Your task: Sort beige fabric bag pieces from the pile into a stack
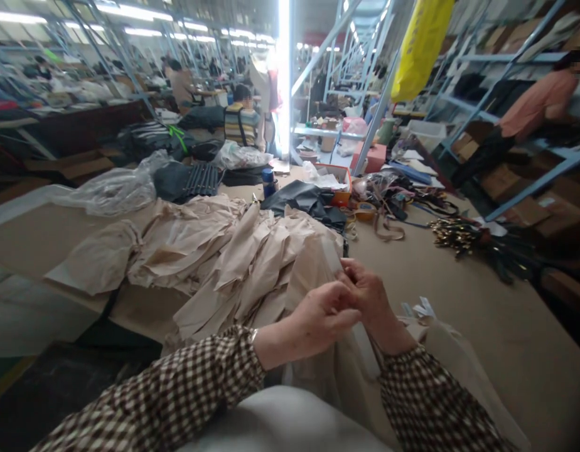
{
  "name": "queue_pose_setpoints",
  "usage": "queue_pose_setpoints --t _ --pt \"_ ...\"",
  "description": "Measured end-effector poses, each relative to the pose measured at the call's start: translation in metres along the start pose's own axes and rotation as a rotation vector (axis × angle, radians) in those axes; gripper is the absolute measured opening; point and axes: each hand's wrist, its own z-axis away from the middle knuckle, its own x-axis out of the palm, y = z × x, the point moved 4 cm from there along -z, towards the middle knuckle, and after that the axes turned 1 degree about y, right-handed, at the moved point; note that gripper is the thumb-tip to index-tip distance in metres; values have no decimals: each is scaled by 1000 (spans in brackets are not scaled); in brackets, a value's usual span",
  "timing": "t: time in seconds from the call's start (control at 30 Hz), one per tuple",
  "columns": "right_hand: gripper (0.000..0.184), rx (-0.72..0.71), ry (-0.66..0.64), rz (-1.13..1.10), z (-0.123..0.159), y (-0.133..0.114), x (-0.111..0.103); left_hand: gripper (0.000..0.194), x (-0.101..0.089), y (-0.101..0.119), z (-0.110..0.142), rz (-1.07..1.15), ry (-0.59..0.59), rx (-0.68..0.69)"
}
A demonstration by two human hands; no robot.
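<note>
Both my hands meet at the edge of a beige fabric piece [305, 279] that has a white strip [364, 351] along it. My left hand [318, 317] is closed, its fingers pinched at that edge. Right beside it my right hand [369, 295] is closed too, with bent fingers on the same edge. The fingertips are partly hidden behind the knuckles. To the left lies a heap of beige fabric pieces [243, 263], loosely overlapped. Another beige piece [452, 351] with small white tags [424, 307] rests by my right forearm.
Behind the heap stand a blue can [268, 182] and an orange box [341, 194]. A bundle of metal-ended pieces [452, 237] lies on the table [403, 270] at right. Clear plastic [115, 188] sits at left. A yellow bag [422, 50] hangs overhead. People work farther off.
</note>
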Motion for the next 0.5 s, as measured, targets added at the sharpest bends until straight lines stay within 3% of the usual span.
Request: queue_pose_setpoints --t 0.17,0.3,0.4,0.5 --pt "31 192 30 -610 1 15 31 29 -17 -30 1 -223 262 -151" --pt "44 336 71 -832 7 26 55 41 -25 -53 7 -65 344 -247" --pt "53 406 -8 -907 14 22 67 52 -21 -61 11 142 318 -318" --pt "51 422 -30 -923 20 18 75 48 -15 -58 13 255 263 -264"
